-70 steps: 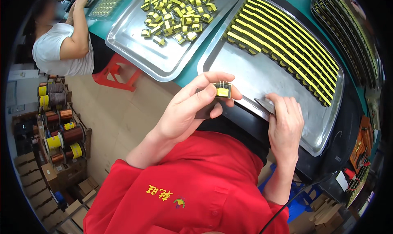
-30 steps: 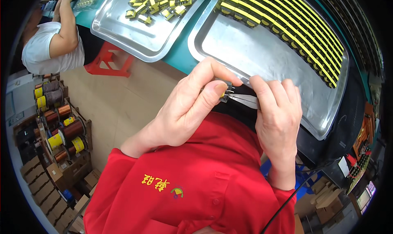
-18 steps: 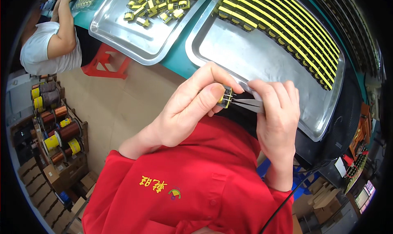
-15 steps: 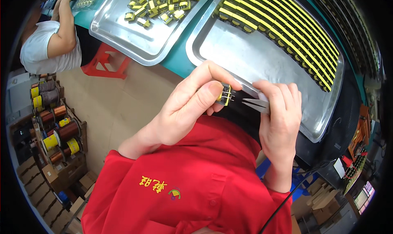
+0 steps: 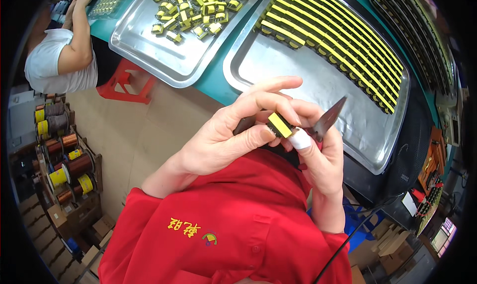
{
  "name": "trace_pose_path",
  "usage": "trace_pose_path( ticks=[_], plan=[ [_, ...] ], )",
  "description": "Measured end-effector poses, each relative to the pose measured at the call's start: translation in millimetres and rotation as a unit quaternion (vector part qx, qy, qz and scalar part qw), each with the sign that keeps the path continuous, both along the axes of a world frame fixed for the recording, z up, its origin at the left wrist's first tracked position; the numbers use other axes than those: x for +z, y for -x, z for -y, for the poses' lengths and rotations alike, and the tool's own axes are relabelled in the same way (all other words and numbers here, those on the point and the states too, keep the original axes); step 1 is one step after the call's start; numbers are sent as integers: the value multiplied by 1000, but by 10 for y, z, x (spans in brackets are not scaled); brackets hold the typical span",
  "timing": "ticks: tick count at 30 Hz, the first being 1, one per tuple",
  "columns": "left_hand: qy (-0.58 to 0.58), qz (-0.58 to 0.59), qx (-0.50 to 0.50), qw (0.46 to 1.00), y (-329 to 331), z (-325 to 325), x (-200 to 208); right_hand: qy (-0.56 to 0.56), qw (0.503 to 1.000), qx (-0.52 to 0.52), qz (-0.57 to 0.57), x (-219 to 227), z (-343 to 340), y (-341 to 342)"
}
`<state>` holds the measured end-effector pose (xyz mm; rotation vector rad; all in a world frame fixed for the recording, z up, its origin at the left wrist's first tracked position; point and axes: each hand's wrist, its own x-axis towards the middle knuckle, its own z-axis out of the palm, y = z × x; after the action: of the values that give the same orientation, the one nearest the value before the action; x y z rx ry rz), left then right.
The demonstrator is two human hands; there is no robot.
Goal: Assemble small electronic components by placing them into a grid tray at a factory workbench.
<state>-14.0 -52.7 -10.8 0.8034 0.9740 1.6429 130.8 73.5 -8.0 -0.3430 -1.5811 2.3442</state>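
A small yellow-and-black transformer (image 5: pixel 280 125) sits in front of my chest, gripped between the thumb and fingers of my left hand (image 5: pixel 213 142). My right hand (image 5: pixel 323 160) is closed around a pair of pointed-nose pliers (image 5: pixel 330 118), whose dark jaws stick up and to the right, away from the transformer. White tape wraps my right thumb, which presses close to the transformer's right end. The fingers of both hands meet around the piece. Its pins and the pliers' handles are mostly hidden.
A metal tray (image 5: pixel 144 60) at the far left carries loose transformers (image 5: pixel 198 8). Beside it, another metal tray (image 5: pixel 248 60) bears transformers in neat rows (image 5: pixel 343 45). A co-worker's arm (image 5: pixel 82 35), a red stool (image 5: pixel 130 82) and wire spools (image 5: pixel 72 167) are to the left.
My right hand has moved left against the transformer, and the pliers have swung from pointing left to pointing up and right. The transformer has turned, showing its yellow face instead of its pins.
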Motion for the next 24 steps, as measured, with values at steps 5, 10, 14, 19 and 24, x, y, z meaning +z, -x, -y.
trace_pose_path(
  ticks=[5, 10, 14, 19, 24],
  plan=[
    [-52, -47, -5, 998, 45, -19, -98, 47, 997, -27, -61, -38, 7, -6],
    [41, 217, 62, 973, 24, -101, 34, -92, 993, -68, -25, -21, 15, -25],
    [6, 303, 98, 948, -56, -208, 111, -252, 965, -71, -6, -89, 45, -14],
    [-19, 280, 81, 956, -85, -204, 96, -279, 952, -124, -5, -142, 78, 51],
    [-12, 262, 83, 961, -89, -192, 76, -330, 940, -90, -10, -168, 61, 31]
  ],
)
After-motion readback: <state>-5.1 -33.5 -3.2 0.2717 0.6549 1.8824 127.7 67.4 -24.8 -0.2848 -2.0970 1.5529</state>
